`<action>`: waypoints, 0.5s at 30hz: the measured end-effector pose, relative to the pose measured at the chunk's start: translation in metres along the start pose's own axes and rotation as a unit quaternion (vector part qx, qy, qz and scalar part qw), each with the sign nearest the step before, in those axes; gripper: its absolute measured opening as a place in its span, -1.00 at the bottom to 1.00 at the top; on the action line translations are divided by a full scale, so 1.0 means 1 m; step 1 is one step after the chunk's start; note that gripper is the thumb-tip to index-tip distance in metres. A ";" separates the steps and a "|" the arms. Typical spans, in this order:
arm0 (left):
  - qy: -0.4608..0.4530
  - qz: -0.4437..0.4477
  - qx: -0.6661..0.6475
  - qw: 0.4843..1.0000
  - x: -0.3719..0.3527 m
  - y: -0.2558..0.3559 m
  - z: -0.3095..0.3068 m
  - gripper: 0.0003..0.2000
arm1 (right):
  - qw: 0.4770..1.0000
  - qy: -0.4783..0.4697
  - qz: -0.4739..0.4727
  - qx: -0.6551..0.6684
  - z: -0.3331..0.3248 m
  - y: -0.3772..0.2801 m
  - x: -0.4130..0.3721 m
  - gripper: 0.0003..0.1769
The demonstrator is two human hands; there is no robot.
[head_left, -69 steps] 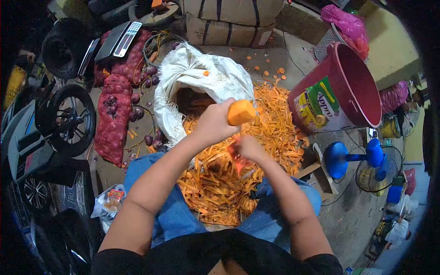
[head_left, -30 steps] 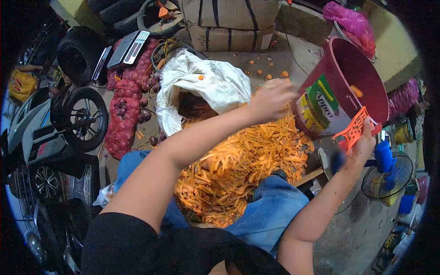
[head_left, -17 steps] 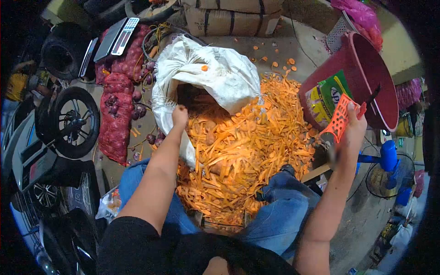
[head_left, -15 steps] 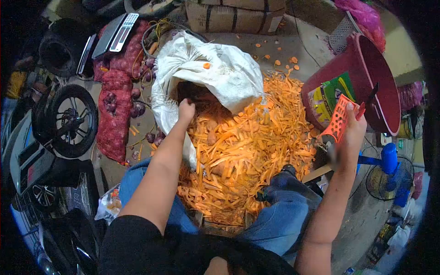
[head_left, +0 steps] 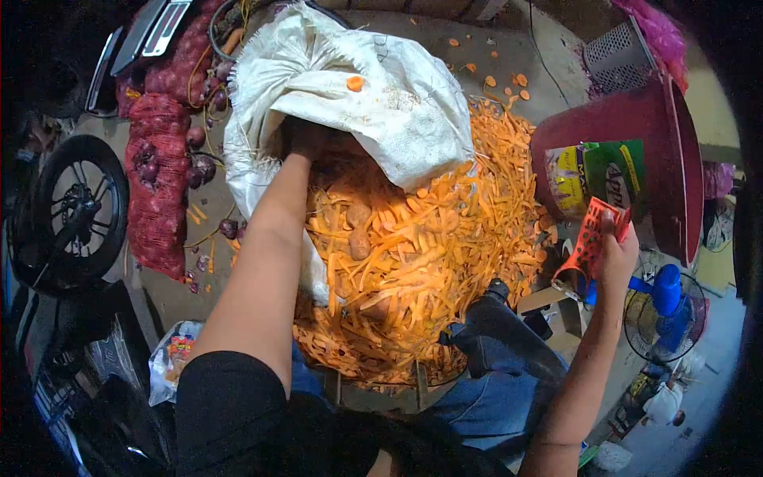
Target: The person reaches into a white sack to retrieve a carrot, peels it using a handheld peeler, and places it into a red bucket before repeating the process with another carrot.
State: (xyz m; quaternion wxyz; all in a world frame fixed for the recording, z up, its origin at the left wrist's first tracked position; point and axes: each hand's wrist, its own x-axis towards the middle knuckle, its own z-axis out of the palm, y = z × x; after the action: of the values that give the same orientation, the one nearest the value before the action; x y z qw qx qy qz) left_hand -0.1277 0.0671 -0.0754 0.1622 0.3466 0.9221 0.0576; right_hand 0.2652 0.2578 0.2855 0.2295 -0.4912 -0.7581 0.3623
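My left hand (head_left: 308, 137) reaches into the mouth of a white woven sack (head_left: 397, 111). Shadow inside the sack hides its fingers. A large heap of orange carrot peelings (head_left: 429, 278) spreads from the sack's mouth down between my legs, with a carrot (head_left: 360, 244) lying among the strips. Off to the right, my right hand (head_left: 618, 250) is closed around an orange plastic peeler (head_left: 588, 234) with holes through its body. It is held in front of the dark red bucket (head_left: 612, 119), which lies tipped with its opening to the right.
A red net bag of onions (head_left: 159, 183) lies at the left, beside a black wheel (head_left: 75, 207). Scales (head_left: 151, 36) sit at the upper left. At the right are a blue fan (head_left: 668, 310) and a grey perforated basket (head_left: 620, 60). A carrot slice (head_left: 354, 83) rests on the sack.
My left hand has gone deeper into the sack. The right hand, still gripping the peeler, is slightly lower in view. The view itself has shifted.
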 end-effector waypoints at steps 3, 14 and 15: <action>-0.005 0.004 0.000 1.000 0.003 0.000 0.007 -0.59 | 0.999 -0.010 0.036 -0.034 0.002 -0.001 0.003 -0.78; -0.018 -0.015 0.012 1.000 0.018 -0.029 -0.002 -0.58 | 0.998 -0.028 0.019 -0.056 0.007 0.018 0.021 -0.75; -0.022 -0.014 0.011 1.000 0.020 -0.030 -0.003 -0.58 | 0.999 -0.024 0.028 -0.038 0.006 0.019 0.020 -0.75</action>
State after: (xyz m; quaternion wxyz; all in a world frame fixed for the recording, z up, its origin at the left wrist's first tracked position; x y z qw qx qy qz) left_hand -0.1617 0.0575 -0.0841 0.1792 0.3370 0.9235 0.0379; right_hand 0.2636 0.2793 0.2664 0.1824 -0.5119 -0.7625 0.3511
